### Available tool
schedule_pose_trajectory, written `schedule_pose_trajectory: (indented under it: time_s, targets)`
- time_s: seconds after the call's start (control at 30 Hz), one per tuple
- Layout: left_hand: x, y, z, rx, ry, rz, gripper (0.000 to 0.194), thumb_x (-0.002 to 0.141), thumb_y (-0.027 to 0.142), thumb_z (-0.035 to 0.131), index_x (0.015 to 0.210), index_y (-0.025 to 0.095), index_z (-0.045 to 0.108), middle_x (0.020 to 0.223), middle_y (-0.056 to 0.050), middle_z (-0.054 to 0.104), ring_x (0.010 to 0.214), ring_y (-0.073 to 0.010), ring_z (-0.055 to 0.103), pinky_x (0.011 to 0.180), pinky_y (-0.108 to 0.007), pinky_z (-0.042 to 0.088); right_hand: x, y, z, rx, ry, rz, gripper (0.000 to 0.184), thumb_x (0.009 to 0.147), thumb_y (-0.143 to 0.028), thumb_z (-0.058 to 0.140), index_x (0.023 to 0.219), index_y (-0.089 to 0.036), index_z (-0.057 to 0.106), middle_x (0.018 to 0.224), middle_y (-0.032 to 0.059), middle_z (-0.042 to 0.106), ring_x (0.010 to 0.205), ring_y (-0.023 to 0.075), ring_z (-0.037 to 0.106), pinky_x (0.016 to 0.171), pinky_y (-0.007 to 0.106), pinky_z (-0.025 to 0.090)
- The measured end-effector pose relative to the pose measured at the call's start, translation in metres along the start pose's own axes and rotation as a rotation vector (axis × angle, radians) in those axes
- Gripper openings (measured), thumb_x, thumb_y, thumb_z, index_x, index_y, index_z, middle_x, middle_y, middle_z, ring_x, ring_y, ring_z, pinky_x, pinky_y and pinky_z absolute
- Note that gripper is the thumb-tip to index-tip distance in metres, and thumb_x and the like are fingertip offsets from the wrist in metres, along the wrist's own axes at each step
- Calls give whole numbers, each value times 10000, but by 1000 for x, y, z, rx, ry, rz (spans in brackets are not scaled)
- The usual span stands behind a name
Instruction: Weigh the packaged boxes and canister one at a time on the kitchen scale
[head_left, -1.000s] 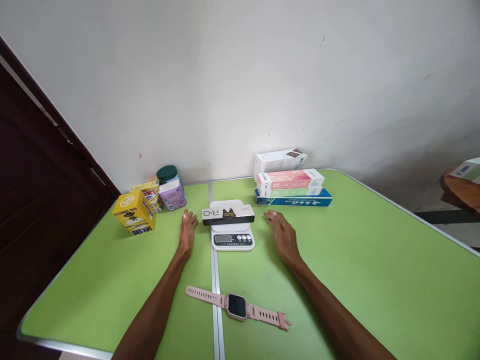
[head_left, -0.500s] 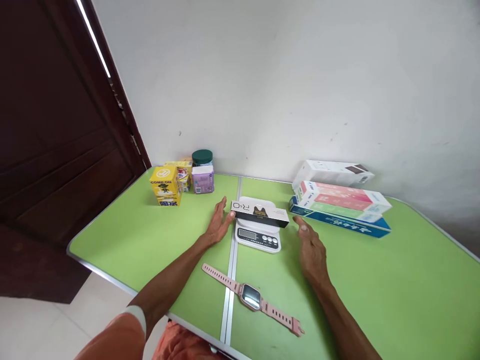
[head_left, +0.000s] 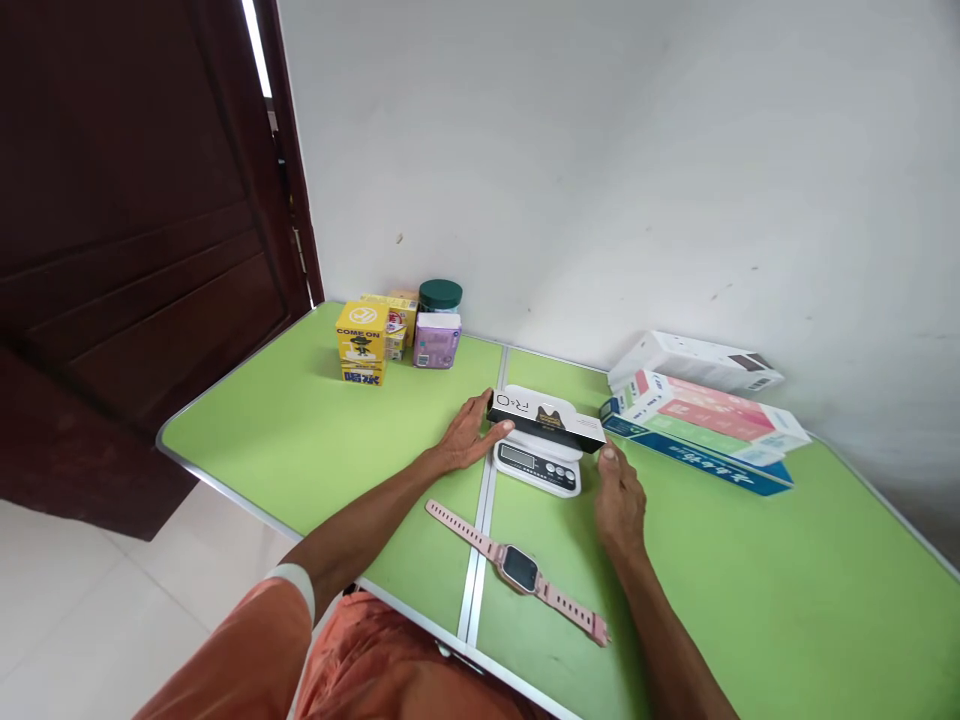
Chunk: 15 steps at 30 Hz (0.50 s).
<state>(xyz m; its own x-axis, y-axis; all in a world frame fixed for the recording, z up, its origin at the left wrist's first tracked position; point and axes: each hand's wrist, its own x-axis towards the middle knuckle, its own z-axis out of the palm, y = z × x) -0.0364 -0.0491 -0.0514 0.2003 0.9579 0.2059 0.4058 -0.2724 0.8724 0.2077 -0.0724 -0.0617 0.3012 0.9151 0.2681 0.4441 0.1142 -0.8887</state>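
Observation:
A long narrow box (head_left: 551,418), white on one face and black on the front with a dark cat-like picture, lies crosswise over a white digital kitchen scale (head_left: 538,470). My left hand (head_left: 469,438) holds the box's left end, thumb in front and fingers behind. At the right end, my right hand (head_left: 621,498) has its thumb and fingertips against the box. Whether the box rests on the weighing plate or is slightly raised, I cannot tell. The scale's small display and round buttons face me; no reading is legible. Nearer me lies a pink-strapped smartwatch (head_left: 519,568), stretched out flat.
On the green folding table (head_left: 300,440), a yellow box (head_left: 362,343), a purple pack (head_left: 436,341) and a green-lidded jar (head_left: 440,294) stand back left. A white box (head_left: 690,360), a pink-green box (head_left: 716,415) and a blue box (head_left: 697,458) lie back right by the wall.
My hands have closed in on the box's two ends, the right one moving inward to touch it. The box looks slightly turned. The whole view has shifted a little.

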Motion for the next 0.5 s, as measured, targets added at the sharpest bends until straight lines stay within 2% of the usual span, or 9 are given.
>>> schedule_pose_trajectory:
  time_s: [0.13, 0.23, 0.3, 0.37, 0.43, 0.5]
  targets:
    - [0, 2, 2, -59, 75, -35, 993, 959, 760, 456, 1687, 138, 192, 1659, -235, 372, 1562, -380, 366, 1303, -535, 287, 0, -17, 6, -53, 26, -48, 895, 941, -804, 333, 1422, -120, 654, 1485, 220, 618, 1437, 374, 495, 1232, 574, 302]
    - [5, 2, -9, -116, 275, -35, 957, 962, 755, 461, 1666, 144, 241, 1623, -227, 417, 1542, -360, 397, 1299, -507, 294, 7, -46, 25, -68, 35, -156, 827, 978, -760, 348, 1417, -132, 660, 1458, 209, 637, 1403, 362, 525, 1215, 574, 334]
    - [8, -3, -27, -130, 454, -34, 873, 996, 727, 414, 1640, 151, 297, 1610, -216, 443, 1530, -336, 415, 1300, -486, 291, 12, -68, 50, -44, -10, -227, 769, 993, -740, 363, 1409, -172, 671, 1456, 179, 649, 1389, 344, 541, 1201, 567, 360]
    - [8, -11, -49, -116, 608, -66, 793, 1024, 689, 382, 1613, 161, 343, 1613, -206, 453, 1530, -319, 418, 1303, -475, 281, 14, -86, 82, -7, -89, -230, 778, 987, -755, 371, 1410, -176, 671, 1458, 183, 652, 1381, 347, 555, 1181, 561, 388]
    - [6, -23, -72, -78, 692, -138, 745, 1031, 655, 396, 1592, 164, 373, 1616, -197, 467, 1538, -310, 415, 1311, -468, 262, 13, -96, 117, 27, -189, -184, 865, 964, -799, 345, 1419, -133, 656, 1453, 222, 648, 1372, 369, 567, 1160, 561, 409]
    - [4, -36, -89, -32, 713, -213, 740, 1017, 630, 448, 1571, 141, 398, 1619, -211, 473, 1548, -321, 409, 1322, -477, 236, 8, -98, 147, 50, -262, -143, 954, 939, -841, 297, 1420, -92, 642, 1435, 254, 651, 1354, 387, 582, 1145, 557, 421]
